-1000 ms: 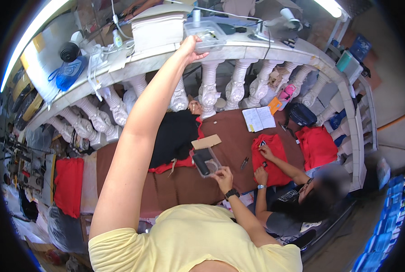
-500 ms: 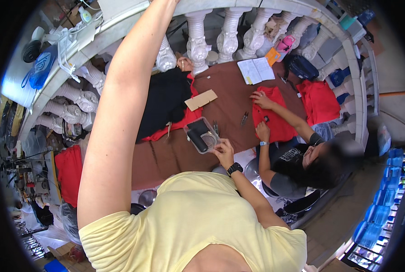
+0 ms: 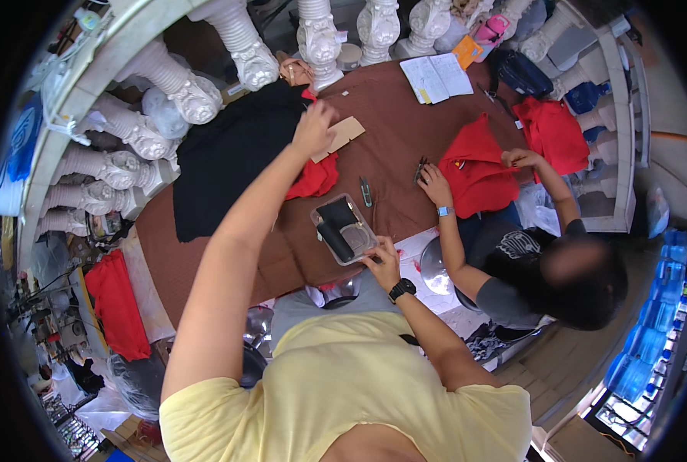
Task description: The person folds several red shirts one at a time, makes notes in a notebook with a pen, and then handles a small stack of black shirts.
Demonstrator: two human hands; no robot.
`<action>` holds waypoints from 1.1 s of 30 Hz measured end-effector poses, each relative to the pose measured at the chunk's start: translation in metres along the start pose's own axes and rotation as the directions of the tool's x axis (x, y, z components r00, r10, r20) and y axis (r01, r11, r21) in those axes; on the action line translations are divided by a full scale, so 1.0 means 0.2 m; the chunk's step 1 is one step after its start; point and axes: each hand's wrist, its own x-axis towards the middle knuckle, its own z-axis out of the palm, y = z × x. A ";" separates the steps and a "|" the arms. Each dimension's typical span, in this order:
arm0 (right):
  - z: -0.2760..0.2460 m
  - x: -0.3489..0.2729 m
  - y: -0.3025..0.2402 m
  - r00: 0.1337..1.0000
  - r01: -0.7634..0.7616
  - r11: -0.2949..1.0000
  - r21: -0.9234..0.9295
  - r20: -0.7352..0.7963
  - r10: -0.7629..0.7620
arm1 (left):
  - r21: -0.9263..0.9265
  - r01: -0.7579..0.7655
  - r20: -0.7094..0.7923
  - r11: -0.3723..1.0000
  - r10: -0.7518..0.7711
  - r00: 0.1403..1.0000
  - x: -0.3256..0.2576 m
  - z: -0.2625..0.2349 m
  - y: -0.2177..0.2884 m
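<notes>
My left hand (image 3: pixel 315 129) is reaching out over the table, fingers loosely apart and nothing visible in them. It hovers beside a tan cardboard piece (image 3: pixel 348 138), which partly lies on red cloth (image 3: pixel 316 177). To its left a black garment (image 3: pixel 228 158) is spread out. At the table's near edge my right hand (image 3: pixel 382 262) grips the corner of a clear plastic container (image 3: pixel 362 231) between thumb and fingers. Inside the container are a black roll-like object (image 3: pixel 334 239) and a clear ring-shaped item. Small thread snips (image 3: pixel 366 191) lie just beyond the container.
On my right a co-worker (image 3: pixel 505 262) handles red cloth (image 3: pixel 478 169), one hand by dark snips (image 3: pixel 420 169). An open notebook (image 3: pixel 436 77) and a dark pouch (image 3: pixel 524 73) lie at the far right. White balusters (image 3: pixel 320 46) edge the brown-covered table (image 3: pixel 228 269).
My left arm has come down from high above the table to near the cardboard. My right hand keeps hold of the container. The co-worker has lifted and shifted the red cloth.
</notes>
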 end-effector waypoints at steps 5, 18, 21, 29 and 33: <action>0.06 -0.01 0.26 1.000 -0.002 1.000 -0.028 -0.028 0.001 | 0.299 0.088 -0.048 0.950 -0.077 0.996 -0.30 0.53 -0.03; 0.26 0.03 0.47 0.952 0.257 0.963 -0.085 -0.151 -0.267 | -0.932 0.158 -0.001 0.328 -0.438 0.899 -0.63 0.28 -0.06; 0.29 -0.02 0.46 0.944 0.262 0.962 -0.079 -0.184 -0.273 | -0.997 0.036 0.008 0.074 -0.357 0.934 -0.85 0.28 -0.04; 0.35 -0.02 0.56 0.894 0.306 0.919 -0.248 -0.256 -0.367 | -0.998 -0.049 -0.056 0.028 -0.598 0.800 -1.46 0.36 0.17; 0.34 0.09 0.58 0.875 0.286 0.898 -0.334 -0.290 -0.387 | -0.991 0.011 -0.089 0.130 -0.736 0.671 -1.86 0.53 0.23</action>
